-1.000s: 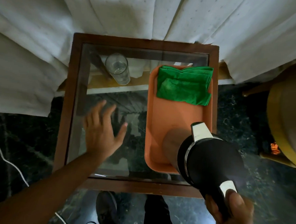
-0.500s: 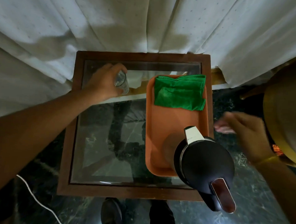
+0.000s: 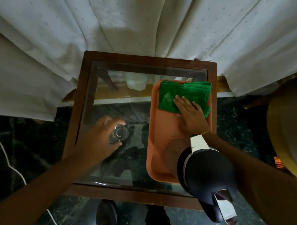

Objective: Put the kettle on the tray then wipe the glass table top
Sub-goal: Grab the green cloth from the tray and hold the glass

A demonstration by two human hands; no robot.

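Kettle [image 3: 204, 173] stood on the near end of the orange tray [image 3: 161, 146]. Right hand [image 3: 189, 115] lay flat, fingers spread, on the green cloth [image 3: 187, 93] at the tray's far end; left hand [image 3: 99, 141] was wrapped around the drinking glass [image 3: 118, 134]. Best to pinch the cloth up whole and keep the glass clear of the glass table top [image 3: 114, 101] for wiping.

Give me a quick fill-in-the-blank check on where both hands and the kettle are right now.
1. The black kettle stands on the orange ____.
2. The right hand lies flat on the ____ cloth.
3. The left hand has its grip around a clear ____ above the glass table top.

Missing words: tray; green; glass
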